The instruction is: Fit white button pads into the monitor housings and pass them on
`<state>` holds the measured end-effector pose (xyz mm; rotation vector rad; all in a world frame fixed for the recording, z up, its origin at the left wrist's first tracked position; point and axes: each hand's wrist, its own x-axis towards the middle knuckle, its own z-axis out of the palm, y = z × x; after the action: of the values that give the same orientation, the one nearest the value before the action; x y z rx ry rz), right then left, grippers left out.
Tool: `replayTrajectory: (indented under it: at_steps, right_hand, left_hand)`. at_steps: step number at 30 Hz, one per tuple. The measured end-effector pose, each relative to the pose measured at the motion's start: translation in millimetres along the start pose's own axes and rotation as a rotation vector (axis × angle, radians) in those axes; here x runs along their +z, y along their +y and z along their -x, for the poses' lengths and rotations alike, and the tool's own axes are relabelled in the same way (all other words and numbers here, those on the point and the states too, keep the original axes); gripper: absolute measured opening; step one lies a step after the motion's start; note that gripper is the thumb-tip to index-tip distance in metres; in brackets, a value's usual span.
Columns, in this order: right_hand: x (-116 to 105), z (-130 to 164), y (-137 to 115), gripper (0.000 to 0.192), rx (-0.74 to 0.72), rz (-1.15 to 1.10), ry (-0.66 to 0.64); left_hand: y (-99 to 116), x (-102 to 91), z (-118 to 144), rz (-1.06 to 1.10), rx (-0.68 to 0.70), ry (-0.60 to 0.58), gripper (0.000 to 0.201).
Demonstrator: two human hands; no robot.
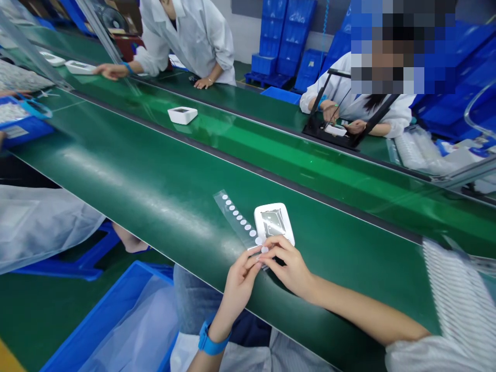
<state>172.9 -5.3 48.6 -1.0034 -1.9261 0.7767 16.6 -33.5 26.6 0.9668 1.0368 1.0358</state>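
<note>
A white device (274,222) with a shiny screen lies on the green conveyor belt (155,175) close to me. A clear strip of small white round stickers (236,214) lies beside its left edge. My left hand (238,281) pinches the near end of the strip. My right hand (289,263) rests its fingertips on the strip's near end, at the device's lower edge. A blue band circles my left wrist.
Another white device (182,114) rides the belt farther away. Two people in white coats work at the far side. Blue bins (116,320) sit below the belt and at the left (23,124). A stack of white strips (461,294) lies at the right.
</note>
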Motion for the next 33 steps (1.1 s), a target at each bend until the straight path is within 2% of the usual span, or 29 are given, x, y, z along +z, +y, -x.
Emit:
replayTrajectory:
  at_steps: [7, 12, 16, 18, 20, 23, 27, 33]
  right_hand:
    - [5.2, 0.6, -0.6, 0.009, 0.007, -0.009, -0.011]
    - [-13.6, 2.4, -4.8, 0.01, 0.001, 0.056, -0.013]
    - [-47.5, -1.6, 12.2, 0.013, 0.302, 0.121, 0.066]
    - [-60.9, -3.1, 23.1, 0.015, 0.441, 0.101, 0.014]
    - [-67.6, -3.1, 30.3, 0.018, 0.51, 0.018, -0.048]
    - [-67.3, -1.8, 32.3, 0.021, 0.524, -0.071, -0.064]
    - [-62.3, -0.7, 29.2, 0.02, 0.492, -0.051, -0.038]
    - [-59.1, 0.6, 29.8, 0.022, 0.535, -0.123, 0.011]
  left_hand:
    - [-4.0, -1.9, 1.8, -0.177, 0.036, 0.052, 0.033]
    - [-3.7, -5.0, -0.6, -0.04, 0.007, 0.188, 0.034]
    - [-3.5, -12.4, -1.6, 0.067, -0.014, 0.22, 0.042]
    - [-4.1, -15.1, -1.5, 0.088, -0.018, 0.221, 0.044]
    - [-4.7, -16.2, -1.3, 0.086, -0.028, 0.223, 0.046]
    - [-5.5, -15.9, -1.2, 0.064, -0.036, 0.231, 0.047]
    - [-6.8, -15.6, -0.5, 0.047, -0.043, 0.236, 0.047]
    - [-7.3, -16.1, 1.9, 0.045, -0.04, 0.236, 0.046]
